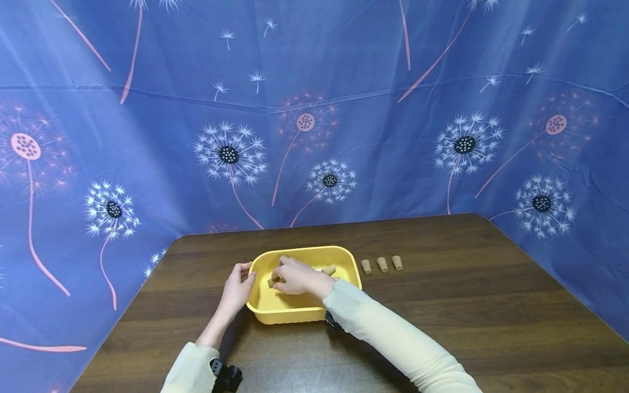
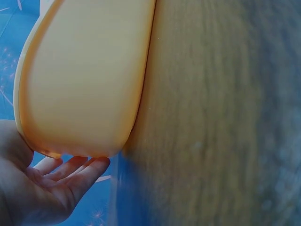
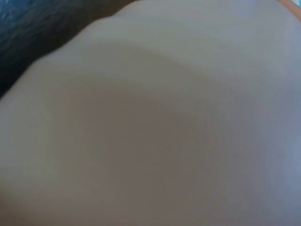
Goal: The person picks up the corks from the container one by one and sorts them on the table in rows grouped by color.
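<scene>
A yellow plastic tub (image 1: 290,316) stands on the table. My left hand (image 1: 238,289) holds its left end; in the left wrist view the fingers (image 2: 89,172) lie against the tub's outer wall (image 2: 84,94), and the thumb is up by the rim. My right hand (image 1: 297,275) reaches down inside the tub, its fingertips pinching a cork that they partly hide. Just left of those fingers, a cork (image 1: 271,283) shows on the tub floor. Another cork (image 1: 328,269) lies behind the right wrist. A pale, blurred surface fills the right wrist view, so no fingers show there.
Right of the tub, three tapered corks stand in a row on the dark wooden table (image 1: 467,295): a left cork (image 1: 366,267), a middle cork (image 1: 382,265) and a right cork (image 1: 397,263). Blue cloth (image 1: 373,180) with dandelion prints hangs behind the table.
</scene>
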`<state>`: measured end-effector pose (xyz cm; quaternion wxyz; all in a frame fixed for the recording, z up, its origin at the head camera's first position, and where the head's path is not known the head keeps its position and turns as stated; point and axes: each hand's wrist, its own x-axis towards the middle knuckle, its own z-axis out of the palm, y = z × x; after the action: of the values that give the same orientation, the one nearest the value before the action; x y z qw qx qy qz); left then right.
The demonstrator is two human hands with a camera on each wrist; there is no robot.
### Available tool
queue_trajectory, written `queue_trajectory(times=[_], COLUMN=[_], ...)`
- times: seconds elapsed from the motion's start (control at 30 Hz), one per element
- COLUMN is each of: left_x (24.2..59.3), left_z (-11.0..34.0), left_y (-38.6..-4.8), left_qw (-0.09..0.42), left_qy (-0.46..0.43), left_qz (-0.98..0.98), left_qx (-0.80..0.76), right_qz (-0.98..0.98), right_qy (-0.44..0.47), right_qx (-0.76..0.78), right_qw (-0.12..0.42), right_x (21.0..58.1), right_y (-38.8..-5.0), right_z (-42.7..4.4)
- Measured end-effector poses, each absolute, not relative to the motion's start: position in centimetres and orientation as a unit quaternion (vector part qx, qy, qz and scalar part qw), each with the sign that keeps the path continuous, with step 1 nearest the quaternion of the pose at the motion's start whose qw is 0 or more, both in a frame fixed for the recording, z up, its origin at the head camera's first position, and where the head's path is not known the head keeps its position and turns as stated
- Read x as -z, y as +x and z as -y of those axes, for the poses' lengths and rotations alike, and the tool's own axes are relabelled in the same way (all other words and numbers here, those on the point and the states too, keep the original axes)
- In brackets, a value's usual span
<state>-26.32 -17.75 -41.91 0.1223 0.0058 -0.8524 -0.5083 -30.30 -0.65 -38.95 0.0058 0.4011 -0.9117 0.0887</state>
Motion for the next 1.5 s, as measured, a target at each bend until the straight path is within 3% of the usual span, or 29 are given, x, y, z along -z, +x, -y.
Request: queue_trajectory(times=[0.53, 0.77, 1.5], left_x=[41.88, 41.89, 41.87], left_z=[17.73, 17.78, 17.82], left_y=[-26.22, -26.34, -26.19], left_qw=[0.121, 0.122, 0.12], left_qy=[0.005, 0.002, 0.0], left_qz=[0.85, 0.853, 0.851], left_qx=[0.513, 0.508, 0.51], right_qz=[0.906, 0.899, 0.869], right_qy=[0.413, 0.435, 0.487], right_qx=[-0.092, -0.05, -0.083], right_qw=[-0.006, 0.02, 0.024], right_x=[39.17, 39.28, 39.24], right_y=[-30.43, -30.12, -29.94], right_z=[0.97, 1.02, 1.26])
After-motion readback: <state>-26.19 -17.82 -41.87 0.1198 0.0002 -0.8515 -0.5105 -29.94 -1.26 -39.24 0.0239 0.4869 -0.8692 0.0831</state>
